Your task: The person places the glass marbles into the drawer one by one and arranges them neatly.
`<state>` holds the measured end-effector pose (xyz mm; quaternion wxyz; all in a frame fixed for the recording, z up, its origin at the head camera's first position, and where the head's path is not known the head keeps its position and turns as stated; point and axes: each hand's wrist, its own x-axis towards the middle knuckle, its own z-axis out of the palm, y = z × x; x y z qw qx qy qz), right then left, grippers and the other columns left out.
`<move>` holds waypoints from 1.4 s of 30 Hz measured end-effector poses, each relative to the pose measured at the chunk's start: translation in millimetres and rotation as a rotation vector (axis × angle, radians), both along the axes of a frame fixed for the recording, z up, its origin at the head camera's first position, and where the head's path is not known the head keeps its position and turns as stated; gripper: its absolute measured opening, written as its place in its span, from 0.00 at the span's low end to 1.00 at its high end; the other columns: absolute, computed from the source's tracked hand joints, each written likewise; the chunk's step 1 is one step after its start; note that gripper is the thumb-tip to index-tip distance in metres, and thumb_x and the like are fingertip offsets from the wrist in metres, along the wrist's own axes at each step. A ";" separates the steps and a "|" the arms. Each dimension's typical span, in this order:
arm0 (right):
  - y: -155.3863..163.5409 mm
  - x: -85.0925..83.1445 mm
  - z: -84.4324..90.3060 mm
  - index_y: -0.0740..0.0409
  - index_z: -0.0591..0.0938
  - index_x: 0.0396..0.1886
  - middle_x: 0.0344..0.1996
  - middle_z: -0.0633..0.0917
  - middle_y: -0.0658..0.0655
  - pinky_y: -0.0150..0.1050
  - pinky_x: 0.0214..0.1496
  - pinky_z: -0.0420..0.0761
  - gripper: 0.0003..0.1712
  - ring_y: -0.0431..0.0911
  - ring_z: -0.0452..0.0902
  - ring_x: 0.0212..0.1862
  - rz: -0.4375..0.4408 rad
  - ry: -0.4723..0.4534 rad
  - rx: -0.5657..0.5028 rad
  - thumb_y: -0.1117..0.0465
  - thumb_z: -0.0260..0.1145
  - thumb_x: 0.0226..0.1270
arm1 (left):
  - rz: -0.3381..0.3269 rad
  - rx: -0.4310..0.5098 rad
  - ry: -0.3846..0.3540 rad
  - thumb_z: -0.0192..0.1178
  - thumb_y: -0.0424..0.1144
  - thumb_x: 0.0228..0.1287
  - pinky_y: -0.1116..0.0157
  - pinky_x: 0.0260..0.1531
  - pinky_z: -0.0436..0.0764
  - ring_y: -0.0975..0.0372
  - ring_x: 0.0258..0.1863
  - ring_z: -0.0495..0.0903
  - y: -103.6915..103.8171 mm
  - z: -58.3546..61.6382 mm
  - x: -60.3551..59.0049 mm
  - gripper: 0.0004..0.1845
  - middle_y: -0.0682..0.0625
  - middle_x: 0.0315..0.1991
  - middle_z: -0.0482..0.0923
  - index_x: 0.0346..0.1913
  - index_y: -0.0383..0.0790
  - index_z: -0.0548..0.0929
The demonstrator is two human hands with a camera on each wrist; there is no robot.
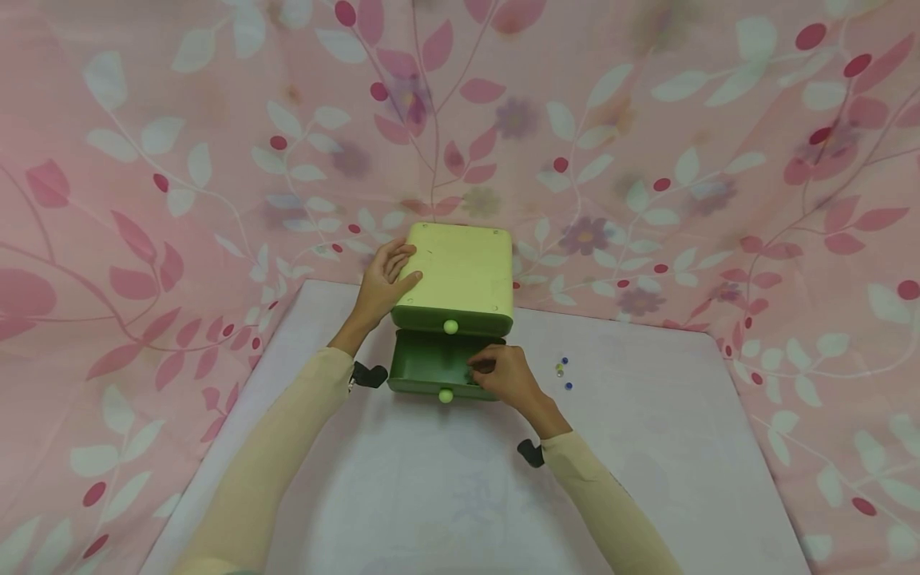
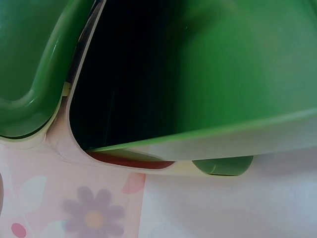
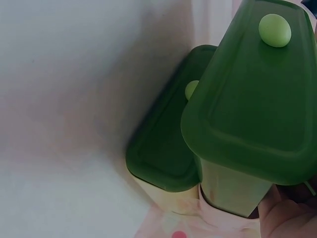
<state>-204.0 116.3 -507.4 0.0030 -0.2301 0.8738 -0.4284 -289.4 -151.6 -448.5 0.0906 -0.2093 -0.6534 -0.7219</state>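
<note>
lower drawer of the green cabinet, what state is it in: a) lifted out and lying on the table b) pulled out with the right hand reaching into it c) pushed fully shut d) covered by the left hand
b: in the head view the lower drawer stands pulled out from the cabinet, and the right hand reaches over its right side, while the left hand rests on the cabinet's top left edge.

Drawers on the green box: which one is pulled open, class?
The lower drawer is open, slid toward the person, with the right hand reaching inside. The upper drawer sits flush and closed under the pale top.
</note>
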 end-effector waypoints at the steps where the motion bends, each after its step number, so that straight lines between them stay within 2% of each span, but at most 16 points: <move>1: 0.1 0.0 -0.4 0.65 0.89 0.37 0.34 0.86 0.54 0.29 0.33 0.85 0.09 0.42 0.84 0.34 0.001 0.000 -0.002 0.72 0.72 0.54 | 0.000 0.001 0.001 0.61 0.21 0.61 0.59 0.73 0.57 0.47 0.70 0.60 0.0 0.1 0.1 0.38 0.30 0.65 0.62 0.72 0.26 0.56; 8: 0.6 0.2 -2.4 0.64 0.89 0.38 0.36 0.86 0.53 0.29 0.34 0.85 0.09 0.41 0.84 0.35 -0.004 0.023 -0.013 0.71 0.72 0.55 | -0.003 0.000 0.007 0.61 0.21 0.61 0.58 0.74 0.56 0.46 0.70 0.60 0.2 0.7 0.8 0.39 0.29 0.65 0.62 0.72 0.23 0.54; 18: 7.6 -2.1 -1.1 0.62 0.89 0.36 0.35 0.86 0.50 0.30 0.36 0.85 0.09 0.40 0.83 0.37 -0.015 0.155 -0.007 0.72 0.72 0.54 | -0.003 -0.002 0.010 0.60 0.21 0.61 0.57 0.74 0.56 0.45 0.70 0.59 0.1 0.3 1.3 0.38 0.28 0.65 0.61 0.72 0.23 0.54; 26: 26.6 -5.7 3.4 0.65 0.88 0.35 0.34 0.87 0.55 0.43 0.39 0.88 0.09 0.46 0.84 0.38 -0.062 0.213 -0.098 0.76 0.71 0.53 | 0.002 -0.002 0.008 0.60 0.20 0.61 0.57 0.74 0.56 0.44 0.70 0.59 0.7 1.5 1.8 0.38 0.27 0.65 0.61 0.72 0.23 0.54; 34: 51.9 -10.2 3.5 0.63 0.88 0.36 0.34 0.87 0.54 0.32 0.41 0.87 0.11 0.44 0.85 0.37 -0.133 0.264 -0.131 0.77 0.72 0.52 | -0.002 -0.001 0.012 0.60 0.21 0.61 0.57 0.74 0.56 0.45 0.70 0.59 0.6 0.5 1.0 0.38 0.28 0.65 0.62 0.72 0.23 0.54; 42: 78.7 -6.5 -8.4 0.64 0.88 0.36 0.33 0.87 0.55 0.34 0.41 0.87 0.11 0.45 0.85 0.37 -0.222 0.229 -0.166 0.76 0.73 0.51 | -0.001 -0.001 0.009 0.59 0.20 0.60 0.58 0.74 0.56 0.45 0.70 0.59 0.8 0.4 0.3 0.38 0.27 0.65 0.61 0.71 0.22 0.54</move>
